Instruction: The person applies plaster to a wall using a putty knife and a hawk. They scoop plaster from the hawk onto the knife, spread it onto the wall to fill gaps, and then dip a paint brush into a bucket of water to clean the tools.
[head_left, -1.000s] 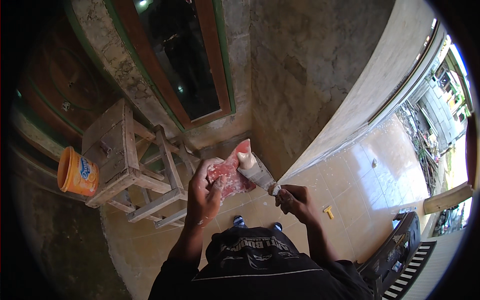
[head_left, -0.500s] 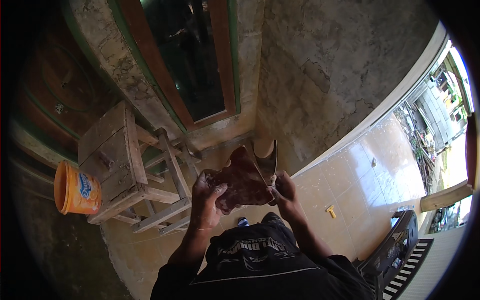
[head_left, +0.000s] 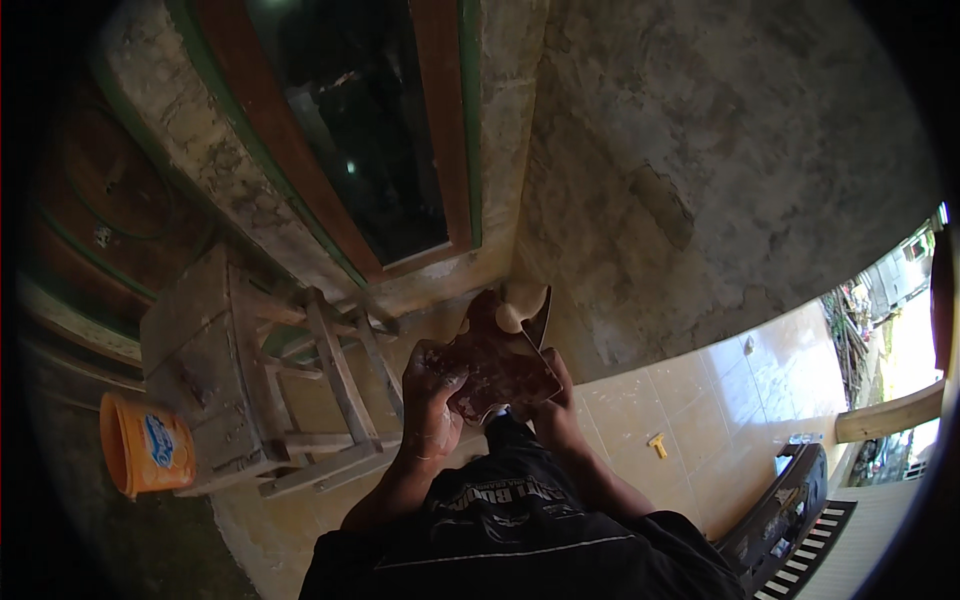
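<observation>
A dark red flat piece [head_left: 490, 365] with a ragged edge and pale smears is held out in front of my chest. My left hand [head_left: 430, 395] is closed on its left side, thumb on top, with whitish residue on the skin and wrist. A lump of pale putty [head_left: 514, 308] sits at the far edge of the piece. Beside the lump rises the thin curved blade of a scraper [head_left: 541, 322], along the piece's right edge. My right hand [head_left: 556, 400] is closed around the scraper's lower end, against the red piece; its fingers are partly hidden.
To the left stands a rough wooden bench [head_left: 205, 375], with an orange bucket [head_left: 150, 447] beside it. Ahead are a framed window [head_left: 375, 150] and a plastered wall [head_left: 700, 150]. On the tiled floor at right lie a yellow tool [head_left: 657, 445] and a black case-like object [head_left: 780, 510].
The red piece and the scraper have turned in my hands, bringing pale putty into sight at the far edge. Both hands have come slightly lower, and the view has shifted.
</observation>
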